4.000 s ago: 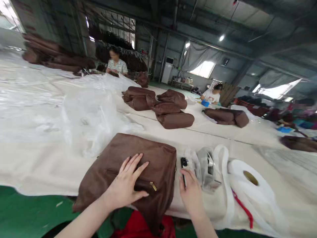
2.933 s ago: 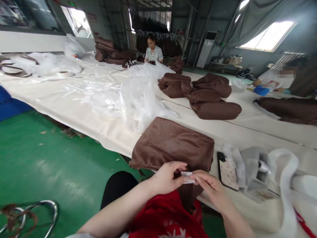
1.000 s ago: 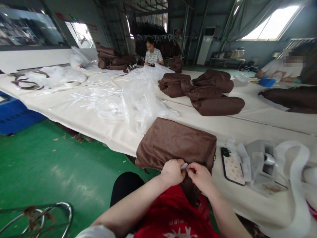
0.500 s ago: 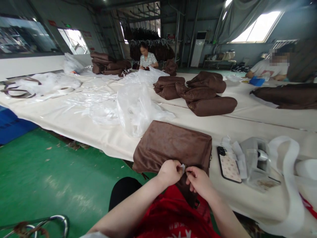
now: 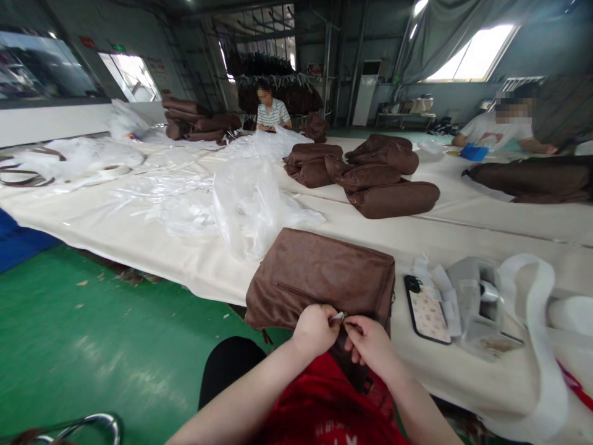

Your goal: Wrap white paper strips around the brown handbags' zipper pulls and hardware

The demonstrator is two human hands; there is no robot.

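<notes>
A brown leather-look bag lies on the near table edge, its lower part hanging toward my lap. My left hand is closed in a pinch on a small white slip at the bag's near side. Right beside it, my right hand pinches at a small brass-coloured piece of hardware by the slip; its exact kind is too small to tell. The fingertips of both hands nearly meet. A zipped slit pocket runs across the bag's upper face.
To the right lie a patterned phone, a clear plastic container and white tape. Several brown bags and crumpled clear plastic lie farther back. Two people sit across the table.
The view has shifted slightly. Both hands stay pinched together at the same spot on the bag. The co-worker at right has moved an arm outward.
</notes>
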